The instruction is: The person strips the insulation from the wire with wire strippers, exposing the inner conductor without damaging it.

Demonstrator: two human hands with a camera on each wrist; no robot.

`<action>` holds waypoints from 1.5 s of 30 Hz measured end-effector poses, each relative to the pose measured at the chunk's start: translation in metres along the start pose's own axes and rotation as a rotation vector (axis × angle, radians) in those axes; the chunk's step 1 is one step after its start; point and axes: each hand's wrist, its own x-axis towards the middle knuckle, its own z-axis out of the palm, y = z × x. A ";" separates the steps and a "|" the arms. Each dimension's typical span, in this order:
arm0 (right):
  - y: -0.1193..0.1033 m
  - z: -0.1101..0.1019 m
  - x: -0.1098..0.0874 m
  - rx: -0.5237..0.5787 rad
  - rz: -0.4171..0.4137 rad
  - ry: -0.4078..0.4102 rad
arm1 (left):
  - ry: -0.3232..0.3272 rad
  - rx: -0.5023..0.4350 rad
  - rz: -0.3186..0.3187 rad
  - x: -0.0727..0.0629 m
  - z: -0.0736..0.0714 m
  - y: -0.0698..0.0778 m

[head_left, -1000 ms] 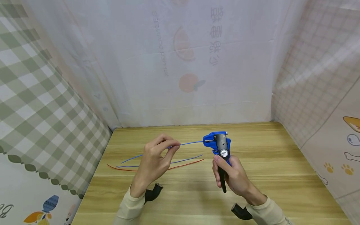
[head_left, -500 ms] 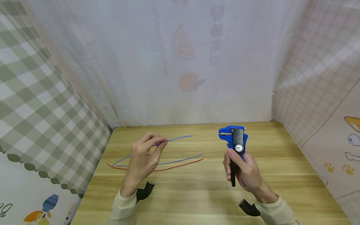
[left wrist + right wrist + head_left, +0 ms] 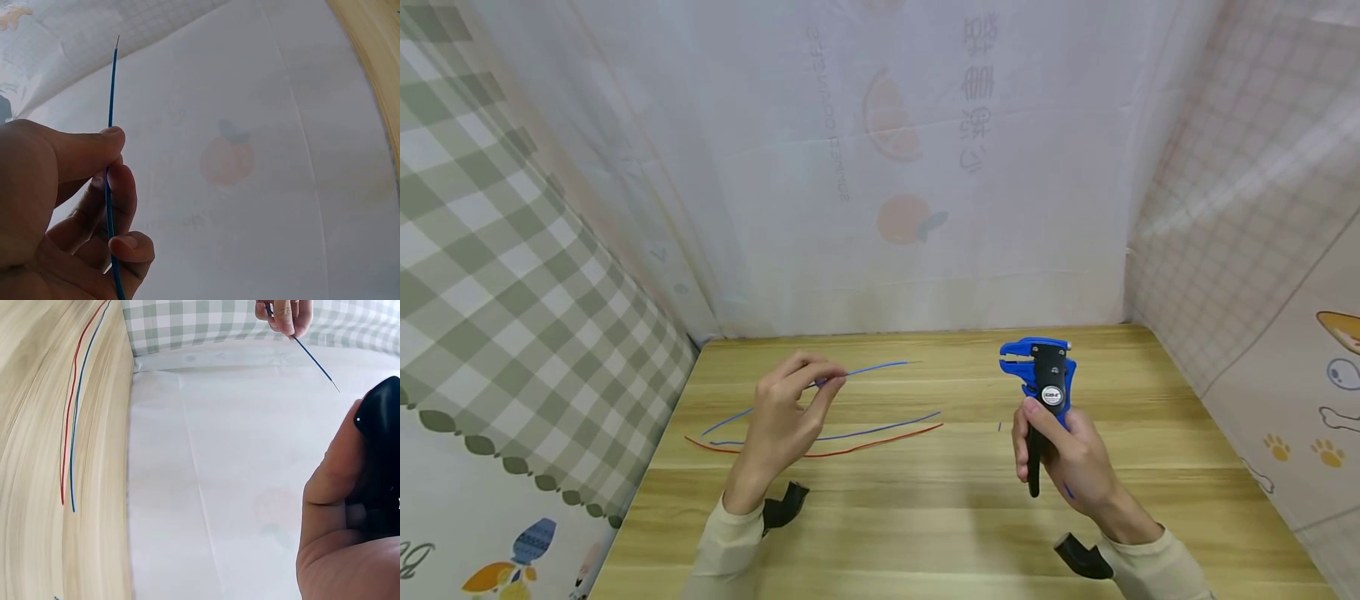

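Through the left grip (image 3: 784, 412) runs a blue wire (image 3: 109, 201), bare-tipped.

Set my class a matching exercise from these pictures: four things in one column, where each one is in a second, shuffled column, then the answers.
Things
1. red wire
2. blue-and-black tool
3. bare-tipped blue wire
4. short blue piece

Places
A. pinched in the left hand
B. on the table, apart from the wires
C. on the table, alongside a second blue wire
D. gripped in the right hand

Pairs
1-C, 2-D, 3-A, 4-B
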 end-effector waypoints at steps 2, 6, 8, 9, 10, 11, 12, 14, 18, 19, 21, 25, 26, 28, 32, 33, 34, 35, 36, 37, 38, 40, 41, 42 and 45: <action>-0.001 -0.003 -0.002 0.006 0.002 -0.005 | -0.015 -0.001 -0.006 0.000 0.002 -0.002; -0.001 -0.010 -0.005 0.011 0.003 -0.013 | -0.043 -0.011 -0.022 -0.001 0.006 -0.008; 0.000 -0.013 -0.006 0.016 0.001 -0.017 | -0.056 -0.018 -0.033 -0.002 0.009 -0.011; 0.000 -0.015 -0.007 0.020 -0.003 -0.019 | -0.063 -0.020 -0.039 -0.002 0.011 -0.013; 0.000 -0.016 -0.008 0.029 -0.009 -0.023 | -0.071 -0.023 -0.047 -0.003 0.012 -0.015; 0.001 -0.018 -0.008 0.035 -0.013 -0.023 | -0.080 -0.024 -0.055 -0.003 0.014 -0.017; 0.001 -0.019 -0.009 0.040 -0.016 -0.022 | -0.090 -0.025 -0.062 -0.003 0.016 -0.019; 0.003 -0.021 -0.010 0.050 -0.023 -0.022 | -0.111 -0.024 -0.079 -0.004 0.020 -0.024; 0.005 -0.025 -0.011 0.053 -0.026 -0.021 | -0.143 -0.016 -0.107 -0.005 0.028 -0.033; 0.006 -0.026 -0.011 0.055 -0.028 -0.023 | -0.148 -0.015 -0.115 -0.005 0.030 -0.036; 0.007 -0.028 -0.012 0.061 -0.031 -0.029 | -0.161 -0.016 -0.131 -0.005 0.034 -0.040; 0.009 -0.030 -0.013 0.059 -0.016 -0.022 | -0.192 -0.030 -0.170 -0.007 0.042 -0.047; 0.009 -0.031 -0.014 0.056 -0.010 -0.018 | -0.200 -0.034 -0.180 -0.007 0.043 -0.049; 0.009 -0.032 -0.015 0.046 0.005 -0.007 | -0.217 -0.035 -0.199 -0.008 0.046 -0.051; 0.010 -0.035 -0.017 0.036 0.019 0.000 | -0.243 -0.024 -0.223 -0.010 0.051 -0.057; 0.010 -0.036 -0.018 0.035 0.021 0.000 | -0.247 -0.018 -0.223 -0.010 0.052 -0.058; 0.011 -0.037 -0.018 0.035 0.023 0.000 | -0.251 -0.014 -0.226 -0.011 0.054 -0.059; 0.011 -0.037 -0.019 0.037 0.026 -0.001 | -0.254 -0.011 -0.228 -0.012 0.055 -0.061; 0.012 -0.038 -0.019 0.040 0.028 -0.003 | -0.255 -0.006 -0.229 -0.012 0.057 -0.062; 0.012 -0.038 -0.019 0.044 0.030 -0.005 | -0.259 -0.005 -0.229 -0.013 0.059 -0.063; 0.012 -0.038 -0.020 0.047 0.031 -0.007 | -0.262 -0.003 -0.232 -0.013 0.061 -0.065; 0.013 -0.039 -0.020 0.053 0.032 -0.012 | -0.272 -0.002 -0.244 -0.014 0.065 -0.067; 0.013 -0.039 -0.020 0.054 0.032 -0.014 | -0.278 0.000 -0.250 -0.015 0.066 -0.069; 0.013 -0.040 -0.020 0.055 0.031 -0.017 | -0.286 0.001 -0.262 -0.015 0.068 -0.070; 0.013 -0.041 -0.019 0.051 0.029 -0.022 | -0.311 0.002 -0.300 -0.016 0.073 -0.075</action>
